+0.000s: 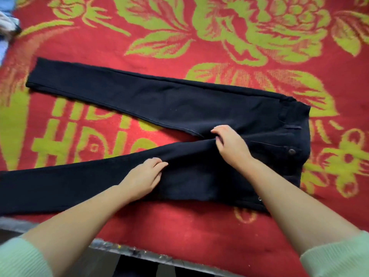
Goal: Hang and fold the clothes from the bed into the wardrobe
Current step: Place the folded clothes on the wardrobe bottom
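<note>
Both hands pinch folds of the black denim trousers (179,108) near the crotch: the left hand (142,176) on the nearer leg, the right hand (229,144) curled at the seam. These trousers lie flat on a red bedspread with green flowers (199,226), legs spread leftward. Crumpled pale clothing (8,25) sits far left. Forearms reach out from mint-green sleeves (339,258).

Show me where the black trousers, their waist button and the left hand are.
black trousers (139,96): head view, middle of the far leg.
waist button (292,151): head view, the button's face.
left hand (140,176): head view, back of the hand.
</note>
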Available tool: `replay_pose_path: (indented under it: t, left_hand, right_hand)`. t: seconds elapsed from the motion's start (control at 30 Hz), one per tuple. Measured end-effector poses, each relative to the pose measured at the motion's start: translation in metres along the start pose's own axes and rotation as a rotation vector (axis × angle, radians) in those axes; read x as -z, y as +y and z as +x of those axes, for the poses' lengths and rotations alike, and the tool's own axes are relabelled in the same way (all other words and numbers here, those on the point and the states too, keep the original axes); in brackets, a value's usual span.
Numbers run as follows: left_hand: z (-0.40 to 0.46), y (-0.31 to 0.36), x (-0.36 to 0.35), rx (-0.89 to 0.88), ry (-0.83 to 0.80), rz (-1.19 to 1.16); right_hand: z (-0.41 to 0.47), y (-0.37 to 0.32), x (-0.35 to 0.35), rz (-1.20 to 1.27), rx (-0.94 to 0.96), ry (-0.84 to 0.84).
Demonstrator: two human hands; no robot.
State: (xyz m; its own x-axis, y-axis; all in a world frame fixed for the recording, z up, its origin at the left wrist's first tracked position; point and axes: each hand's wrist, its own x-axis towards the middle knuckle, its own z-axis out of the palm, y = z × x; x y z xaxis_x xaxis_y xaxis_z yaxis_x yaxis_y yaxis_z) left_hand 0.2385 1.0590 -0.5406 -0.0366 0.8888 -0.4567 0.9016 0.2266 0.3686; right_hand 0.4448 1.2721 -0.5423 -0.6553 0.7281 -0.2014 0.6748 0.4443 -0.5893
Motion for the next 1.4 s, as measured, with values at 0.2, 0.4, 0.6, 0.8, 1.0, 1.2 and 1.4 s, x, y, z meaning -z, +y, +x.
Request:
replay_pose_path:
  t: [0.2, 0.4, 0.6, 0.8, 1.0, 1.2, 1.4]
  left_hand:
    - [-0.035, -0.097, 0.036, 0.289, 0.045, 0.061]
    - [-0.045, -0.171, 0.031, 0.37, -0.139, 0.174]
    - [-0.078, -0.244, 0.052, 0.304, -0.149, 0.009]
    - [-0.006, -0.292, 0.128, 0.205, 0.068, 0.036]
    - [-0.011, -0.354, 0.128, 0.227, -0.259, -0.01]
    - [-0.042, -0.402, 0.15, 0.277, -0.36, -0.172]
    - [-0.025, -0.42, 0.19, 0.243, 0.061, 0.494]
  right_hand:
    - [0.024, -0.095, -0.068, -0.047, 0.149, -0.262]
    - [0.038, -0.146, -0.117, -0.392, 0.02, -0.429]
    - [0.04, -0.169, -0.141, -0.552, -0.04, -0.382]
    - [0.06, -0.177, -0.151, -0.511, -0.267, 0.024]
    - [0.067, -0.203, -0.169, -0.593, -0.234, -0.121]
    - [0.101, -0.244, -0.187, -0.527, -0.208, -0.204]
    - [0.103, -0.254, -0.196, -0.505, -0.374, 0.097]
